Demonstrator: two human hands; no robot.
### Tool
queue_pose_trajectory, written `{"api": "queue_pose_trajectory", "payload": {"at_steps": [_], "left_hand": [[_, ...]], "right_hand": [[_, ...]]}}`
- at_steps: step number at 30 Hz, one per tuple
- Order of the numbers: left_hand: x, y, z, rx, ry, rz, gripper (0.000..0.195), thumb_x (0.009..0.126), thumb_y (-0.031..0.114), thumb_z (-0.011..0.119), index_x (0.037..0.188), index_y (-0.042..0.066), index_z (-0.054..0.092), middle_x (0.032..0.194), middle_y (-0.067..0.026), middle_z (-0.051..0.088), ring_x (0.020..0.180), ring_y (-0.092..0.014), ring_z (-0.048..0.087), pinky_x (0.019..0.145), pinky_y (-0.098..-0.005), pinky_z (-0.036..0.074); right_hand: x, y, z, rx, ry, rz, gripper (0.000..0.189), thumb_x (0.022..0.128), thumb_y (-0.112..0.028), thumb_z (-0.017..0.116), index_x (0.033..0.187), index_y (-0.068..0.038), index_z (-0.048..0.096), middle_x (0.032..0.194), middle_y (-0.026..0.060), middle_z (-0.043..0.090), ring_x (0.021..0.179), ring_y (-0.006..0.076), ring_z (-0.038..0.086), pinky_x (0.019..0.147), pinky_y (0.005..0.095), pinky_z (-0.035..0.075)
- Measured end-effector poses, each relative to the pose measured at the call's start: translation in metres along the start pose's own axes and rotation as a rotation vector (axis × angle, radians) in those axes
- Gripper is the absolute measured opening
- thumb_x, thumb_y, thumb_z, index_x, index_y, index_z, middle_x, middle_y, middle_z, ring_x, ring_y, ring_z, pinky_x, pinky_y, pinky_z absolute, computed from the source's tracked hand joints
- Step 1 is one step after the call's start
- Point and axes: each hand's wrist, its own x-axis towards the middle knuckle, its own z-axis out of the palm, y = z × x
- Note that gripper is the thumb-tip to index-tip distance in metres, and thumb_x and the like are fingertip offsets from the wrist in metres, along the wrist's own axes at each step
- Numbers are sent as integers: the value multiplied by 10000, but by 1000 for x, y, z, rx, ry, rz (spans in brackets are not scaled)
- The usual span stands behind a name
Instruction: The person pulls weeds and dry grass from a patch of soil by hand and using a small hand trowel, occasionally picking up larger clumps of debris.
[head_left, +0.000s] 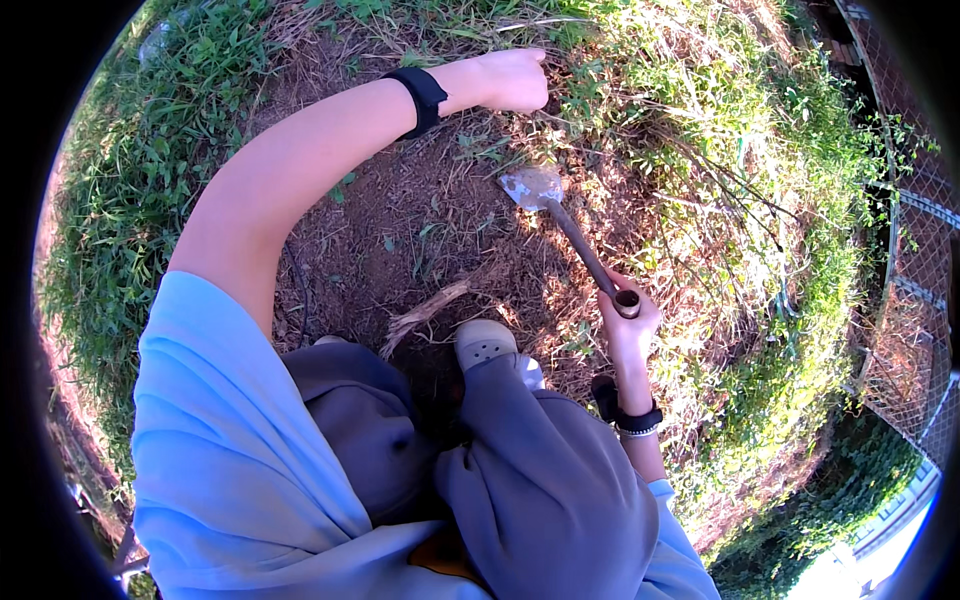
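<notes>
My right hand (631, 315) grips the metal handle of a small hoe or trowel-like tool (581, 244) near its open, hollow end. The tool's dirt-covered flat blade (534, 187) lies at the soil, pointing away from me. Beyond the blade, my left hand (517, 81) reaches across to the edge of the weeds (592, 86). Its fingers are curled at the plants and partly hidden, so whether they hold a stem cannot be told. Bare brown soil (375, 217) with dry stalks lies beneath my left arm.
A splintered piece of wood (427, 311) lies just before my clog (486, 343). Thin dry branches (720, 172) stretch through sunlit grass on the right. A wire mesh fence (919, 255) stands at the far right. Thick green weeds (165, 142) grow on the left.
</notes>
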Motion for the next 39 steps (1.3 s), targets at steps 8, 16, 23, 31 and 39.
{"api": "queue_pose_trajectory", "payload": {"at_steps": [8,16,23,31,39], "left_hand": [[3,15,-17,-223,57,42,235,747,239,614,568,87,605,532,-48,567,531,-225,533,729,-312,361],[25,-12,-45,-454,157,-171,328,897,309,541,660,86,582,541,-53,540,558,-224,561,794,-357,405],[18,-46,-56,-221,271,-193,289,793,304,581,655,56,631,648,-144,612,678,-334,615,618,-435,471],[9,-2,-19,-58,114,-129,430,743,283,713,1093,96,547,1063,-29,559,1034,-160,516,866,-312,407],[61,72,27,58,57,128,585,869,243,536,1394,103,316,1448,-64,329,1339,-212,301,1090,-397,258]], "right_hand": [[-62,-50,-57,23,57,181,328,736,67,634,1063,42,625,600,-3,576,417,20,444,376,167,281],[17,-14,-8,-32,-66,-8,279,726,-17,661,1003,16,660,663,-58,537,562,13,432,500,167,329],[-23,-31,-26,-42,-49,-48,290,742,20,649,1031,35,634,592,-22,529,423,24,424,384,186,283],[-58,-28,-79,-199,188,-136,321,739,15,651,1060,9,641,557,-26,525,408,24,416,372,182,257],[-54,-11,-64,-99,222,136,330,726,-23,681,1052,7,646,784,14,634,654,31,540,591,168,423]]}}
